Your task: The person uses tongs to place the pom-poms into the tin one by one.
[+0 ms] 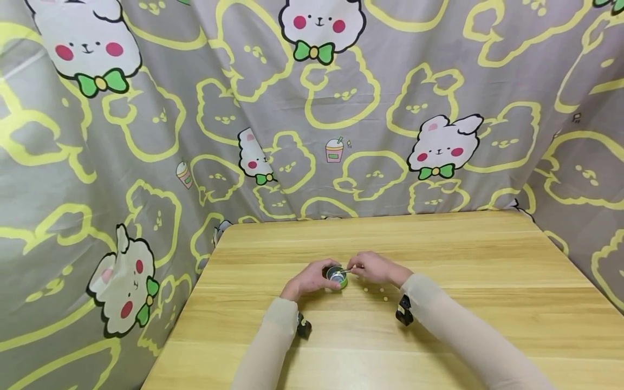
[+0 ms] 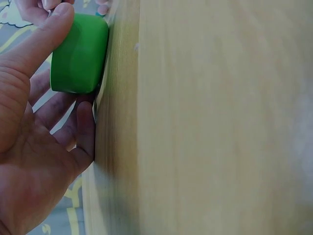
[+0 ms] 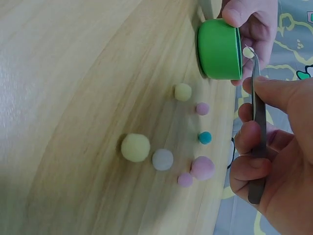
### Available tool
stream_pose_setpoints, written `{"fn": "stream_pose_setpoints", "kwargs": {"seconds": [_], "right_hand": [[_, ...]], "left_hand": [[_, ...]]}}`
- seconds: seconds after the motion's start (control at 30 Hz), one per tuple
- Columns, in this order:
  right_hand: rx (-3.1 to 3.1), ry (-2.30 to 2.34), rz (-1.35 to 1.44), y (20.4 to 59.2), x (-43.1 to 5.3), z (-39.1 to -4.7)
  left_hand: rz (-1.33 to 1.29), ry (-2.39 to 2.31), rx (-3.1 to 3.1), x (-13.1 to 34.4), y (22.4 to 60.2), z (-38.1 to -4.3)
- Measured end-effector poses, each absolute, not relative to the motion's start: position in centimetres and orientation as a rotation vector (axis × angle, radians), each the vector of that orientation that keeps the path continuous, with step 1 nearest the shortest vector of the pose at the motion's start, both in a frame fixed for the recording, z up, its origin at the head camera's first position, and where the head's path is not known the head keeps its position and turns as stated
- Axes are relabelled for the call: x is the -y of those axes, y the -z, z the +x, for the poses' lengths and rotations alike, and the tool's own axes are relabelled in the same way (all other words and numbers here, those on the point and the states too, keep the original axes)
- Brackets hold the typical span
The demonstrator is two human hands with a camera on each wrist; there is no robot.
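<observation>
A small round green container (image 3: 218, 53) with a silvery inside stands on the table, its mouth facing up. My left hand (image 1: 312, 277) holds it by the side, with the thumb on the near wall and the fingers around the far one. Between the fingers and thumb of my right hand (image 1: 374, 267) is a pair of grey metal tweezers (image 3: 259, 142). Their tips pinch a small pale yellow pom-pom (image 3: 248, 52) at the container's mouth. Whether anything lies inside the container is hard to tell.
Several loose pom-poms lie right of the container: a large yellow one (image 3: 135, 147), a white one (image 3: 162, 159), a teal one (image 3: 205, 137), a bigger pink one (image 3: 202, 168) and others. The wooden table (image 1: 341, 346) ends at a patterned curtain (image 1: 302, 108).
</observation>
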State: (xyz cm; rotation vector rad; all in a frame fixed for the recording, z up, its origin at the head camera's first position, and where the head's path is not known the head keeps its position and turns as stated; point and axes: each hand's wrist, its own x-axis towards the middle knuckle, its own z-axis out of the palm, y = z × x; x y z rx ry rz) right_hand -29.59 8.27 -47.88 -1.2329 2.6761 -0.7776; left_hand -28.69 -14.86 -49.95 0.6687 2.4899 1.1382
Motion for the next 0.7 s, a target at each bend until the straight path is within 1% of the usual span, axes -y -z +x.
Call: {"fn": "stream_pose_setpoints", "kwargs": {"seconds": [0.53, 0.7], "right_hand": [[-2.673, 0.796, -1.150, 47.3, -7.9, -29.0], [-2.700, 0.806, -1.204, 46.7, -8.7, -28.9]], "left_hand": [[0.664, -1.150, -2.479, 15.0, 50.2, -28.7], [0.685, -1.134, -2.482, 15.0, 50.2, -28.9]]}}
